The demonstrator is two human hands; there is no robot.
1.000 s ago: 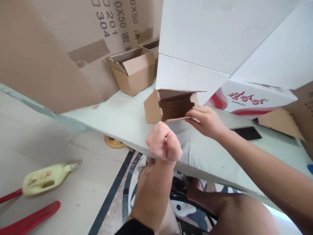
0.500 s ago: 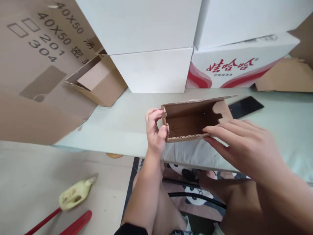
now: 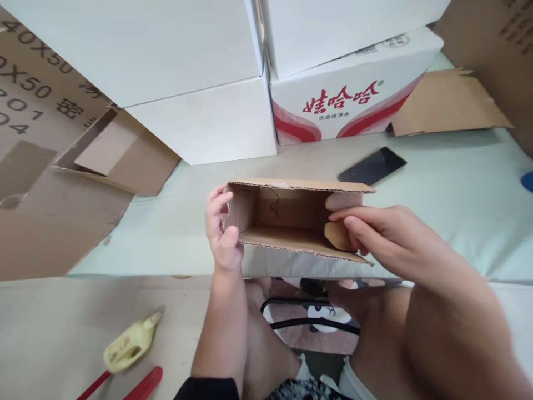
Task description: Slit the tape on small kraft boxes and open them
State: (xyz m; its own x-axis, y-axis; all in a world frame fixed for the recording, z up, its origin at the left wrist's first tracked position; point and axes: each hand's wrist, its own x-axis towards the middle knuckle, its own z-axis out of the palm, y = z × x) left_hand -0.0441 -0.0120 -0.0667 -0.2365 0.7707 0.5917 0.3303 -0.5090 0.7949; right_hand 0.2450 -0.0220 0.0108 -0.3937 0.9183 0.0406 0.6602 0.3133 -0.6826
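Observation:
A small brown cardboard box (image 3: 287, 244) is held up above the near edge of the table, its open side facing me and its inside bare. My left hand (image 3: 222, 230) grips its left end, with the thumb on the near corner and the fingers round the far one. At the right end, my right hand (image 3: 387, 236) pinches a notched end flap (image 3: 339, 236) between thumb and fingers. The fingertips partly cover that flap. Behind the box lies a black phone (image 3: 373, 166) on the pale green cloth.
White cartons (image 3: 204, 122) and a red-printed carton (image 3: 333, 103) stand along the back. An open brown box (image 3: 129, 150) is at the left, and a brown carton (image 3: 449, 105) at the right. On the floor lies a yellow bottle (image 3: 130, 345) near a red handle (image 3: 145, 383).
The box has turned so that more of its inside shows. My right hand has shifted from the near edge to the right end flap. The head view has swung rightward.

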